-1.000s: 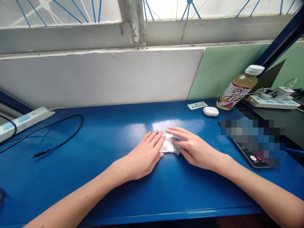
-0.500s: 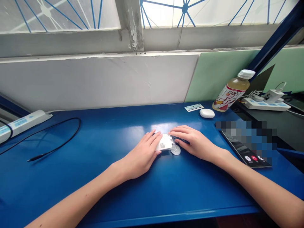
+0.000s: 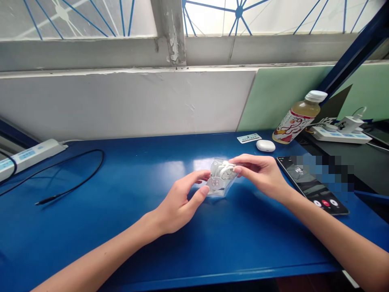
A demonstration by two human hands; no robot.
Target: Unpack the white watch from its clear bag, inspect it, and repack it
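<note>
A small clear plastic bag [image 3: 220, 178] with a white coiled cable and a label inside is lifted a little above the blue table [image 3: 121, 227]. My left hand [image 3: 179, 200] pinches the bag's left side between thumb and fingers. My right hand [image 3: 263, 174] pinches its upper right side with its fingertips. Both hands are closed on the bag near the middle of the table.
A phone [image 3: 313, 188] lies to the right of my right hand. Behind it are a white earbud case [image 3: 265, 145], a small card [image 3: 249, 138], a drink bottle [image 3: 299, 117] and a power strip [image 3: 342, 136]. At the left lie a black cable [image 3: 73, 184] and another power strip [image 3: 27, 156].
Both hands were pressing the bag flat on the table; they have now picked it up, holding it between them just above the surface.
</note>
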